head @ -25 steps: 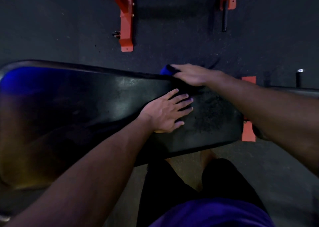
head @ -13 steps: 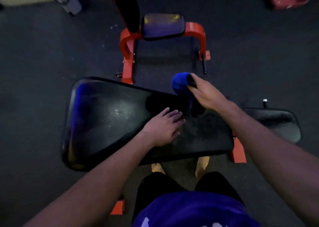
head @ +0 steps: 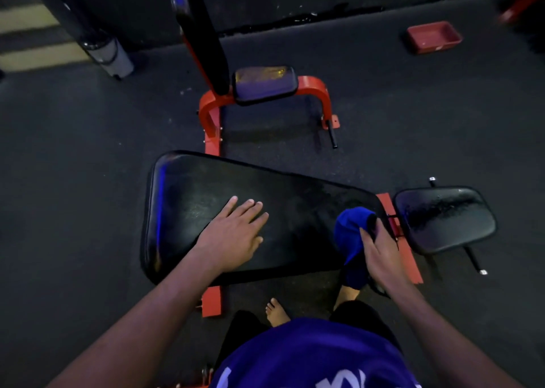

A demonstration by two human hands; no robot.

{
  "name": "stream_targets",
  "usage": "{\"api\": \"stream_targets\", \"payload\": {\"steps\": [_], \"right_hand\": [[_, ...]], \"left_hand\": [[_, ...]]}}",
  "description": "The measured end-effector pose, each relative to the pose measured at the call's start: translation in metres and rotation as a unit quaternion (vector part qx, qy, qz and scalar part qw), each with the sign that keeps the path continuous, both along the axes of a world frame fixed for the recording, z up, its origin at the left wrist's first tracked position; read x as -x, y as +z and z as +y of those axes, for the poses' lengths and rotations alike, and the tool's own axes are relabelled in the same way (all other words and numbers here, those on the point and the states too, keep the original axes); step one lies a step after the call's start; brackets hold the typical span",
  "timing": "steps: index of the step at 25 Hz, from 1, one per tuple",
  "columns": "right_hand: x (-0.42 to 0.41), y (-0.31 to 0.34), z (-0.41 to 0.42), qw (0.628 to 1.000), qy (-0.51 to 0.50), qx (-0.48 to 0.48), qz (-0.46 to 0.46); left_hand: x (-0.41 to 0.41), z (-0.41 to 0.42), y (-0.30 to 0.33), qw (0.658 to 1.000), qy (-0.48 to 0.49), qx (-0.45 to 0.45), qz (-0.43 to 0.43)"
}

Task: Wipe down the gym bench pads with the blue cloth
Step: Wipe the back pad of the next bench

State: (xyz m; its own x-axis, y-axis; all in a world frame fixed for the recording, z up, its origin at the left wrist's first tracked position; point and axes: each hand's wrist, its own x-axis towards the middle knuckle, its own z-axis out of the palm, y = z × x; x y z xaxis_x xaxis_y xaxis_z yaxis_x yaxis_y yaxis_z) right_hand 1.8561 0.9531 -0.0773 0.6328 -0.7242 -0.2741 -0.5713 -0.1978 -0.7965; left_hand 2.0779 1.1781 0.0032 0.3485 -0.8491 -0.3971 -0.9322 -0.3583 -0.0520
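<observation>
A long black bench pad lies across the middle of the view on a red frame. My left hand rests flat on its middle, fingers straight. My right hand grips the blue cloth at the pad's right end; the cloth bunches above my fingers and hangs down over the near edge. A smaller black seat pad sits just right of the long pad, with a dusty streak on it.
A second red bench with a small pad and an upright back pad stands behind. A red tray lies on the dark floor at the far right. A grey post base is at the far left. My bare feet are below the pad.
My right hand carried the blue cloth from the pad's far edge to its right near end. My left hand slid left along the pad. The view rose and pulled back.
</observation>
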Motion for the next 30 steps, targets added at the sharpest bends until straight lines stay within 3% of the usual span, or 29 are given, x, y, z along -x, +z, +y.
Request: {"api": "stream_targets", "payload": {"steps": [4, 6, 9, 20, 24, 28, 30], "right_hand": [[-0.002, 0.009, 0.038, 0.997, 0.029, 0.069, -0.025], [-0.014, 0.001, 0.067, 0.987, 0.132, 0.088, -0.021], [-0.028, -0.028, 0.099, 0.949, 0.275, 0.134, 0.072], [-0.195, -0.069, 0.003, 0.966, 0.204, 0.116, 0.108], [-0.158, -0.072, 0.017, 0.966, 0.201, 0.154, 0.06], [-0.054, -0.077, 0.043, 0.955, 0.267, 0.129, 0.007], [-0.01, -0.083, 0.042, 0.964, 0.247, 0.096, -0.016]], "left_hand": [[-0.018, -0.005, 0.008, 0.999, -0.017, -0.033, -0.013], [-0.029, -0.007, 0.01, 0.998, -0.03, -0.058, -0.02], [-0.032, -0.008, 0.007, 0.994, -0.056, -0.084, -0.037], [-0.034, -0.012, -0.007, 0.993, -0.073, -0.078, -0.054], [-0.035, -0.011, -0.006, 0.994, -0.069, -0.072, -0.054], [-0.036, -0.012, -0.005, 0.994, -0.065, -0.072, -0.041], [-0.037, -0.011, -0.008, 0.993, -0.072, -0.076, -0.044]]}}
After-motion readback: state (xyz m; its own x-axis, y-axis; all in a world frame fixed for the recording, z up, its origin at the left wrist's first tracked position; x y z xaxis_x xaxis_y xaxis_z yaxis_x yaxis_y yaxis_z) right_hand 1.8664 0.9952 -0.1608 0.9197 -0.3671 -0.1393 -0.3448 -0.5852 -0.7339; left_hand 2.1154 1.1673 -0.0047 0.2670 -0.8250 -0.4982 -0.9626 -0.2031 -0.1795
